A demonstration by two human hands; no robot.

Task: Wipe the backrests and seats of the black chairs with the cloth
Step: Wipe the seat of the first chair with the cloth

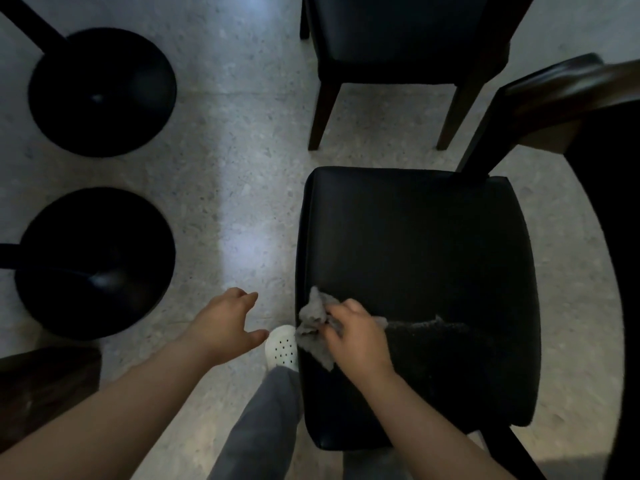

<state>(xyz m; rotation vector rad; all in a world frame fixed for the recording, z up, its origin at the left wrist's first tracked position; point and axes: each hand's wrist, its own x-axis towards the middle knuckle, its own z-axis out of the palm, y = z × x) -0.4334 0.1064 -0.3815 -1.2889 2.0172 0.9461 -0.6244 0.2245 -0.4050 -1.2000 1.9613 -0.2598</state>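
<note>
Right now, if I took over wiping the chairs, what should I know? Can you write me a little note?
Right hand: grips the grey cloth, down on the near chair's seat by its left edge.
Left hand: open, holds nothing, over the floor beside the seat.
Done: the cloth is on this seat; how much is wiped cannot be told.
To do: finish this seat, its backrest, then the second black chair beyond.
</note>
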